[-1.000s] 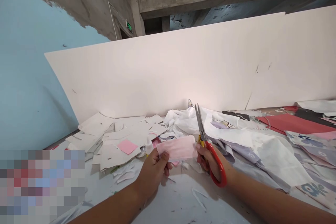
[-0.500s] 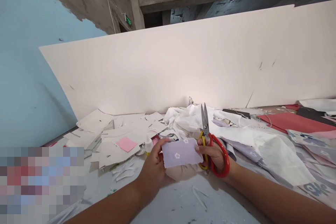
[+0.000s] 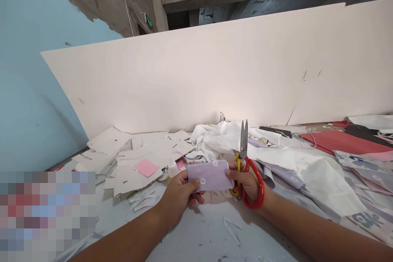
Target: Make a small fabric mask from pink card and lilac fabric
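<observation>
A small rectangle of lilac fabric with white flowers (image 3: pixel 211 175) is stretched between both hands above the table. My left hand (image 3: pixel 182 192) pinches its left end, thumb on top and fingers beneath. My right hand (image 3: pixel 247 180) pinches the right end between thumb and finger. The same hand also carries scissors with red and yellow handles (image 3: pixel 259 188), their blades pointing up and nearly closed. Behind my left hand stands a white bottle (image 3: pixel 172 167), partly hidden.
White card pieces (image 3: pixel 135 168) with a pink square (image 3: pixel 146 168) lie at the left. Crumpled white fabric (image 3: pixel 215 141) fills the middle back. Red sheets (image 3: pixel 344 142) and printed fabrics (image 3: pixel 359 163) lie right. A pale board (image 3: pixel 199 77) stands behind. Paper scraps (image 3: pixel 231 229) lie in front.
My left thumb has moved down onto the front of the fabric, and its fingers now show below. The scissors have turned slightly and their blades are closer together.
</observation>
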